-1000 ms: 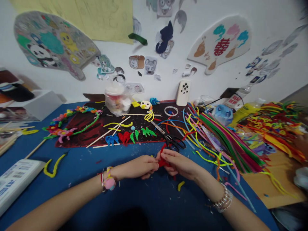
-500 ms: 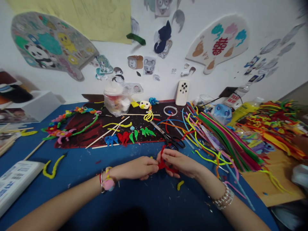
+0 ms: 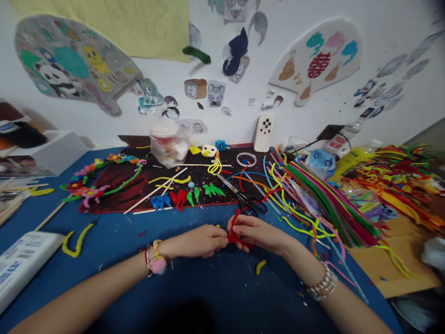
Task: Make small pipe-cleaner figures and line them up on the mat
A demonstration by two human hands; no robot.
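Note:
Between my hands is a red pipe cleaner, bent into a small shape and partly covered by the fingers. My left hand pinches its left side with thumb and forefinger. Curled around the other side, my right hand grips it, with a red end standing up by the fingertips. Just beyond the right hand lie black-handled scissors, blades pointing away to the left. On the dark mat are small twisted pipe-cleaner pieces in blue, red and green.
Long pipe cleaners spread in a bundle on the right. A phone leans against the wall. A bagged cup stands at the back. A pipe-cleaner garland and a white power strip are on the left. Thin sticks cross the mat.
The fingers of my right hand have curled in closer around the red pipe cleaner. My left hand keeps its pinch almost in place. The things on the table stay put.

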